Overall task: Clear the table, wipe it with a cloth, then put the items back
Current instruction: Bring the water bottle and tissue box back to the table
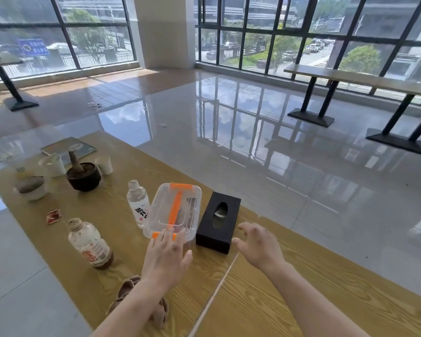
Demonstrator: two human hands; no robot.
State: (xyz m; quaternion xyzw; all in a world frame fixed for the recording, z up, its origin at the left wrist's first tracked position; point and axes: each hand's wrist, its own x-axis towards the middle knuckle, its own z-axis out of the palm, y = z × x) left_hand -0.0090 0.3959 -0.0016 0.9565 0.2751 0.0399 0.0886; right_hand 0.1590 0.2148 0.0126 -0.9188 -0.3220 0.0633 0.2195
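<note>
At table (301,288) edge, tissue box (219,224)

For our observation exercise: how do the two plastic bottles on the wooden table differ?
The clear plastic water bottle with a white label looks clean and see-through; the grimy plastic bottle with red lettering is smeared inside, with brown liquid at its bottom. The clear bottle stands right beside the transparent box with orange clips; the grimy bottle stands alone, nearer the person. Both are upright and capped.
</note>
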